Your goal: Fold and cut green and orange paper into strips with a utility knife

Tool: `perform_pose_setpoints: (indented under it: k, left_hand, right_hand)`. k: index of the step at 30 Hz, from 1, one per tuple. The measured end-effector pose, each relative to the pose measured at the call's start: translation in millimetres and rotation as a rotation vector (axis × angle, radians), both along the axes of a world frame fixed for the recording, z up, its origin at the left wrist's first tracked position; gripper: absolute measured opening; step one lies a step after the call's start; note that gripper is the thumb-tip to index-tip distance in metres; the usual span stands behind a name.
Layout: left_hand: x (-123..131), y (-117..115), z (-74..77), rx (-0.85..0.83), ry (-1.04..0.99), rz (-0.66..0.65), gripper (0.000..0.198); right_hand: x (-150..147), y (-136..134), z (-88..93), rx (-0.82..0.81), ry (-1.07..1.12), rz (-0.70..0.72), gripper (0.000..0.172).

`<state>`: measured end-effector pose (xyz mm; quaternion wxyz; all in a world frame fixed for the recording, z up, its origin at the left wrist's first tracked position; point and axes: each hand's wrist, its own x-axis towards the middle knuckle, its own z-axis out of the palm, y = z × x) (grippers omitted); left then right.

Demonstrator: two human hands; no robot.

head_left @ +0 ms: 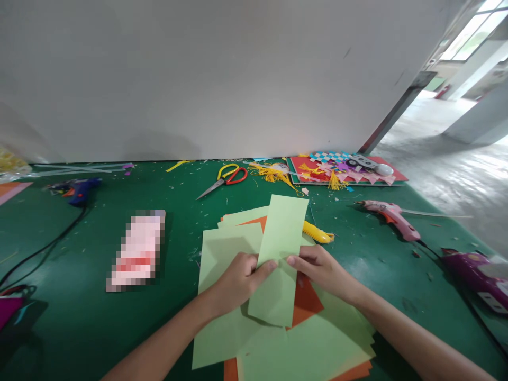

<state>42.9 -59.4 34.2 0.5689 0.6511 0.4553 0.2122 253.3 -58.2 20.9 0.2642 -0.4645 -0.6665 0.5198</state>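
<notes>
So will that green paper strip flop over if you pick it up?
Probably a bit floppy: the strip looks thin and seems to bend where the left hand and right hand pinch it. Likely very light, so a push would slide it over the paper stack.

Bare mat (71, 296) left, scissors (224, 179) beyond

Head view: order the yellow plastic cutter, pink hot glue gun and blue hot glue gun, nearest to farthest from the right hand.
1. Yellow plastic cutter, just beyond the right hand, which pinches a light green paper strip.
2. Pink hot glue gun, farther right.
3. Blue hot glue gun, far left.
</notes>
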Motion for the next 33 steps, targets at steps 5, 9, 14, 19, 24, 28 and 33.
perform_pose_setpoints:
  k: [5, 9, 14, 19, 24, 28, 33]
  left_hand:
    - [-2.1, -0.9, 2.1, -0.028, -0.080, 0.005, 0.046]
    - [-2.9, 0.0, 7.4, -0.129, -0.345, -0.015, 0.055]
    - [-1.1, 3.6, 5.2, -0.191, -0.399, -0.068, 0.043]
    - [0.5, 4.2, 1.9, -0.197, -0.309, -0.076, 0.026]
    - [-2.0, 8.5, 2.9, -0.085, -0.299, 0.156, 0.021]
    - [-4.0, 12.4, 2.4, -0.052, -0.273, 0.238, 0.022]
    - [-2.6, 10.5, 2.7, -0.085, -0.308, 0.157, 0.022]
  right_hand:
    - [2.6, 0.4, 4.7, -0.096, 0.095, -0.043, 0.040]
    - [4.2, 1.9, 11.6, -0.205, 0.281, -0.047, 0.033]
    - [4.7, 1.2, 12.9, -0.296, 0.454, -0.013, 0.012]
    - [4.9, -0.5, 4.3, -0.253, 0.414, -0.105, 0.023]
    - [2.8, 2.4, 0.3, -0.355, 0.525, -0.037, 0.027]
    - [0.9, 5.0, 5.0, -0.317, 0.542, -0.009, 0.039]
    - [-0.3, 3.5, 6.8, -0.188, 0.316, -0.114, 0.041]
